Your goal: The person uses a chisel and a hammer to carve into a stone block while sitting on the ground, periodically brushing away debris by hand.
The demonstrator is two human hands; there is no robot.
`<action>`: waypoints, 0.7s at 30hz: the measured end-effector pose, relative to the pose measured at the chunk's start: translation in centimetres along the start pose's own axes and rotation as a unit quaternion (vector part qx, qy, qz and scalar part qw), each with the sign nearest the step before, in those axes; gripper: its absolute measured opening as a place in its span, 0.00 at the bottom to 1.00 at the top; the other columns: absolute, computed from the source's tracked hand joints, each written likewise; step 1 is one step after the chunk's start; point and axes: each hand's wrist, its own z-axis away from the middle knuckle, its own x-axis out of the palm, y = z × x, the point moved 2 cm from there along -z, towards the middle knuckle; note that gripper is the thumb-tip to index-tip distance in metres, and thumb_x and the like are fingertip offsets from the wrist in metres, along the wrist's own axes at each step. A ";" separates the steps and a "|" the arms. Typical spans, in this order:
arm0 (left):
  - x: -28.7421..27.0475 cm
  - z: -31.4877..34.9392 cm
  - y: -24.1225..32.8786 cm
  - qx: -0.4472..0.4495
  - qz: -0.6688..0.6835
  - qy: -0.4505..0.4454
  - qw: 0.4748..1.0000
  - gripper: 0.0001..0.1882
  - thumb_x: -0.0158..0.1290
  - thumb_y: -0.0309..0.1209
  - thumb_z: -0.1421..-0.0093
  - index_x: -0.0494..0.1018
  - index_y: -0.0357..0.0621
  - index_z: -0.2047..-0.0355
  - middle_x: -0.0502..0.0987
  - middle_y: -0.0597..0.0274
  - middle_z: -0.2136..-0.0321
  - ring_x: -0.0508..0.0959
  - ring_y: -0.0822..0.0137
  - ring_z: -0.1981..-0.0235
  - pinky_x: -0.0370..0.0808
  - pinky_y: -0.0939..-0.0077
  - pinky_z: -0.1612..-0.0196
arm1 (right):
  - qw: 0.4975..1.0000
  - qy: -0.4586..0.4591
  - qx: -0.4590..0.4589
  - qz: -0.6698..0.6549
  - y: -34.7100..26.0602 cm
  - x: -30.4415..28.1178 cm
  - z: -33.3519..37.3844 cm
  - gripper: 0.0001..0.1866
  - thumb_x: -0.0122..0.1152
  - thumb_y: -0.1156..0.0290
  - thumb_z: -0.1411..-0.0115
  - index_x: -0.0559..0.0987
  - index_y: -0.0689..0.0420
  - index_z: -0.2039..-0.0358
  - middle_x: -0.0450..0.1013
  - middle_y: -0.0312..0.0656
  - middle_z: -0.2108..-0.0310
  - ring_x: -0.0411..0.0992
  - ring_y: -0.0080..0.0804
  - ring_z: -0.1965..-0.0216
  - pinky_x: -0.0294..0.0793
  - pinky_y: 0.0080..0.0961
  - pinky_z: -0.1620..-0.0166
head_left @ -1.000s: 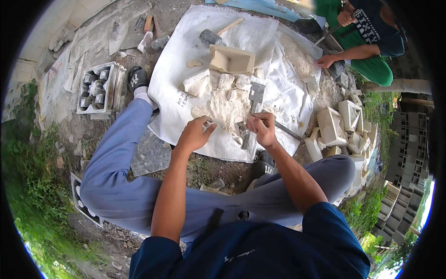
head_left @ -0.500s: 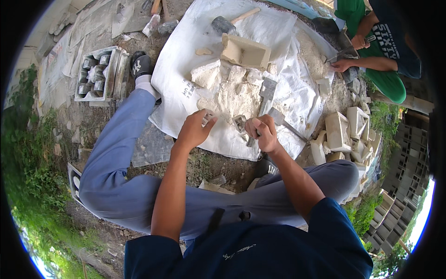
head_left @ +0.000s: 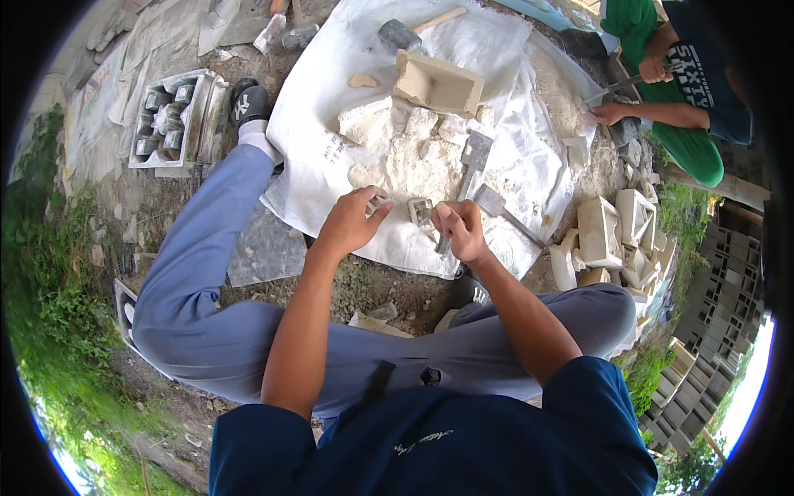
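Observation:
My left hand (head_left: 354,221) is closed with curled fingers around a small pale grey piece (head_left: 378,201), partly hidden by the fingers. To its right, my right hand (head_left: 460,231) is closed, thumb pressed against the curled index finger; what it holds is hidden. A small hollow grey block (head_left: 419,211) sits by its fingertips, over the white sheet (head_left: 318,116). Beneath and beyond the right hand lies a flat-headed metal tool (head_left: 475,153). Beside it rests a second tool, a hammer-like one (head_left: 490,200) with a long handle. Chunks of pale stone (head_left: 365,122) and powder lie just beyond both hands.
A hollowed pale stone box (head_left: 438,83) and a black-headed mallet (head_left: 400,36) are farther back. A mould-like tray (head_left: 169,120) with dark round parts stands left. Carved blocks (head_left: 600,231) are piled right. A co-worker's hand (head_left: 610,113) works at far right with a long tool.
My right hand has shifted slightly left and turned, and the small hollow block shows more clearly beside it. My left hand has moved slightly. The co-worker's upper hand has risen with the long tool.

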 end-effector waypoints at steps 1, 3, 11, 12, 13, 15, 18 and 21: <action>-0.2 0.1 -0.5 -0.001 -0.003 0.002 1.000 0.17 0.54 0.40 0.33 0.76 0.37 0.55 0.81 0.48 0.64 0.82 0.55 0.63 0.76 0.64 0.57 | 1.000 -0.002 -0.002 -0.002 -0.7 0.4 -0.1 0.32 0.47 0.56 0.30 0.61 0.59 0.89 0.56 0.33 0.90 0.52 0.22 0.84 0.51 0.27 0.78; -0.2 0.6 -0.7 -0.005 -0.030 0.014 0.999 0.17 0.55 0.40 0.33 0.76 0.37 0.55 0.81 0.48 0.63 0.82 0.54 0.62 0.76 0.64 0.57 | 0.993 -0.051 -0.098 -0.041 -2.1 0.8 0.4 0.33 0.41 0.57 0.28 0.60 0.60 0.91 0.56 0.38 0.91 0.54 0.29 0.86 0.53 0.28 0.77; -0.8 0.4 -0.3 -0.027 0.013 0.016 0.999 0.17 0.55 0.40 0.33 0.76 0.36 0.56 0.81 0.47 0.63 0.82 0.55 0.63 0.76 0.65 0.57 | 0.993 -0.013 -0.070 -0.091 -0.8 1.4 -0.8 0.37 0.35 0.49 0.27 0.59 0.59 0.91 0.55 0.38 0.90 0.52 0.29 0.85 0.53 0.29 0.77; -0.8 0.5 -0.5 -0.021 0.009 0.019 1.000 0.17 0.55 0.40 0.33 0.76 0.36 0.56 0.81 0.48 0.63 0.82 0.55 0.63 0.77 0.65 0.57 | 0.993 -0.053 -0.086 -0.063 -1.5 1.5 -0.4 0.37 0.35 0.48 0.27 0.59 0.59 0.91 0.56 0.38 0.90 0.52 0.28 0.85 0.53 0.29 0.77; -0.8 0.4 -0.6 -0.014 0.004 0.022 1.000 0.18 0.55 0.40 0.33 0.76 0.36 0.55 0.81 0.48 0.63 0.82 0.55 0.63 0.77 0.65 0.57 | 0.989 -0.059 -0.116 -0.066 -1.9 1.6 -0.4 0.36 0.37 0.48 0.28 0.59 0.59 0.90 0.56 0.38 0.90 0.52 0.28 0.84 0.53 0.29 0.77; -0.7 0.0 -0.6 -0.011 0.011 0.025 1.000 0.18 0.55 0.41 0.33 0.76 0.36 0.56 0.81 0.48 0.63 0.82 0.55 0.63 0.77 0.65 0.57 | 0.985 -0.066 -0.143 -0.069 -1.4 1.2 -0.1 0.36 0.38 0.49 0.28 0.59 0.59 0.90 0.56 0.37 0.90 0.52 0.27 0.84 0.52 0.28 0.77; -0.5 0.0 -0.6 -0.011 0.023 0.026 0.999 0.18 0.55 0.41 0.33 0.76 0.35 0.56 0.81 0.48 0.63 0.82 0.55 0.63 0.77 0.64 0.58 | 0.995 -0.044 -0.087 0.024 0.4 0.5 -0.5 0.37 0.41 0.47 0.30 0.60 0.60 0.92 0.56 0.38 0.91 0.53 0.28 0.85 0.53 0.29 0.77; -0.8 0.4 -1.1 -0.018 0.026 0.029 0.999 0.18 0.55 0.41 0.34 0.76 0.35 0.57 0.81 0.47 0.64 0.82 0.54 0.64 0.77 0.63 0.58 | 0.995 -0.007 -0.090 -0.041 -1.2 1.3 -0.5 0.34 0.48 0.53 0.31 0.59 0.60 0.91 0.56 0.38 0.91 0.52 0.28 0.85 0.54 0.28 0.76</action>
